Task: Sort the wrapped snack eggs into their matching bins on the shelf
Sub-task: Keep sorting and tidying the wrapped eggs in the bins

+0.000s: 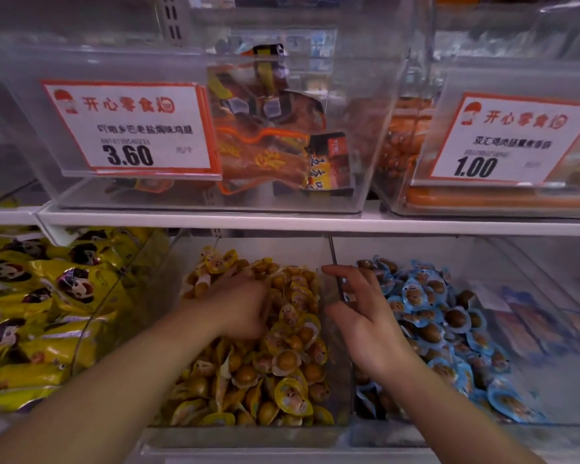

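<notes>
Now my left hand (240, 304) digs palm-down into the yellow-wrapped eggs (282, 363) in the middle bin (248, 433); whether its hidden fingers hold any, I cannot tell. My right hand (359, 316) hovers with fingers spread and relaxed, holding nothing, over the clear divider (336, 279) beside the blue-wrapped eggs (449, 313) in the right bin (533, 430). Yellow snack packs (31, 296) fill the shelf's left end. Above the shelf edge (282, 222) stand 2 price tags, 3.60 (128, 128) and 1.00 (503, 142).

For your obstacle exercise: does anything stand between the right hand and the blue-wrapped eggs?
Nothing visible does. The right hand hovers at the clear divider, its fingers already over the blue-wrapped eggs.
</notes>
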`<state>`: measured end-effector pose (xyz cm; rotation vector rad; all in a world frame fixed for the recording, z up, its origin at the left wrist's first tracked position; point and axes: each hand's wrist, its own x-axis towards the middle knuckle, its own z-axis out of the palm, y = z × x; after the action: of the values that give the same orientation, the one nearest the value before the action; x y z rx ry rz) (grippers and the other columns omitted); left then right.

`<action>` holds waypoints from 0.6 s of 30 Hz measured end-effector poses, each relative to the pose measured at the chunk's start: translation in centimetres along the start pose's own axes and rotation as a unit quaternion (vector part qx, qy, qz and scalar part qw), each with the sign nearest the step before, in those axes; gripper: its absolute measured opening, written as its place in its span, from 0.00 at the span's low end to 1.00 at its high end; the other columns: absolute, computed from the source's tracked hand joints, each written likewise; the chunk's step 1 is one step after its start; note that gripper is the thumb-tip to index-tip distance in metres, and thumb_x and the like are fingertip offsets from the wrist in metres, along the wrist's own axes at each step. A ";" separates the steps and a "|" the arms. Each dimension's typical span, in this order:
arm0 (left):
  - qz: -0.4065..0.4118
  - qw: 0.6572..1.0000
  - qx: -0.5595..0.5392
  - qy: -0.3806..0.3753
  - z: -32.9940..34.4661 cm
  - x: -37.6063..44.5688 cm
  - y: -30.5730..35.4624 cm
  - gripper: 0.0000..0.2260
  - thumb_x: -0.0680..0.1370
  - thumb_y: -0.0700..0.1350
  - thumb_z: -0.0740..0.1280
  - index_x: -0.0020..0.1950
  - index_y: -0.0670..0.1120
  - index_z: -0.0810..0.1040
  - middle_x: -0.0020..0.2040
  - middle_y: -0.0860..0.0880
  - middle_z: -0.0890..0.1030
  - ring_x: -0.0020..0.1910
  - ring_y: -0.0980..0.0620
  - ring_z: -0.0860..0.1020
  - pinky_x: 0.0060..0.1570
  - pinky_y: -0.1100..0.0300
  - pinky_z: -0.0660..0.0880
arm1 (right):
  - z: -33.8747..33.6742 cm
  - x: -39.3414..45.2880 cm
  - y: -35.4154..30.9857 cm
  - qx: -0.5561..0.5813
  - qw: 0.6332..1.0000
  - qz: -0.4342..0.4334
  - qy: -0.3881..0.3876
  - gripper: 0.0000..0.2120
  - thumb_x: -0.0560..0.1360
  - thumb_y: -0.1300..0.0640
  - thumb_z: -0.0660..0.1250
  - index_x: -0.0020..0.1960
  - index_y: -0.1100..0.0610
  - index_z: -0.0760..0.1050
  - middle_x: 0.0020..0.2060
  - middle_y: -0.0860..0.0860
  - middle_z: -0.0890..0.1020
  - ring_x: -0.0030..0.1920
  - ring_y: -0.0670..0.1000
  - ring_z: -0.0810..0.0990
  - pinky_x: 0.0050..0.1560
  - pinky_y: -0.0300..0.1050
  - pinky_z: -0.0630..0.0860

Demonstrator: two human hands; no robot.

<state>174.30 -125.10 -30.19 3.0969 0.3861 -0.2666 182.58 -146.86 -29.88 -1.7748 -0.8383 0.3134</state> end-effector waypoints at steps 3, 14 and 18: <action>-0.024 0.999 0.031 0.033 -0.4 -0.5 -1.5 0.07 0.68 0.55 0.67 0.39 0.53 0.78 0.44 0.52 0.79 0.55 0.48 0.76 0.57 0.57 0.67 | 0.0 0.1 0.1 0.001 1.000 -0.001 -0.005 0.24 0.69 0.49 0.60 0.64 0.38 0.72 0.58 0.33 0.67 0.59 0.28 0.67 0.50 0.22 0.68; -0.009 0.987 0.144 -0.069 0.8 2.3 2.3 0.14 0.79 0.57 0.63 0.61 0.55 0.79 0.62 0.48 0.78 0.66 0.44 0.69 0.71 0.40 0.55 | 0.2 0.0 -0.2 0.003 1.000 -0.001 0.003 0.23 0.69 0.50 0.61 0.64 0.39 0.73 0.60 0.38 0.69 0.60 0.30 0.68 0.53 0.24 0.67; 0.001 0.988 0.150 -0.028 1.2 2.5 2.7 0.15 0.77 0.58 0.65 0.59 0.54 0.79 0.63 0.47 0.75 0.66 0.43 0.67 0.72 0.41 0.56 | 0.1 -0.1 -0.4 0.000 1.000 -0.002 0.000 0.24 0.69 0.50 0.61 0.65 0.40 0.73 0.61 0.39 0.68 0.60 0.29 0.68 0.52 0.22 0.67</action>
<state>177.13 -127.18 -31.78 3.3731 0.3719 -0.4495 182.30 -146.82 -29.53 -1.7730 -0.8415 0.3100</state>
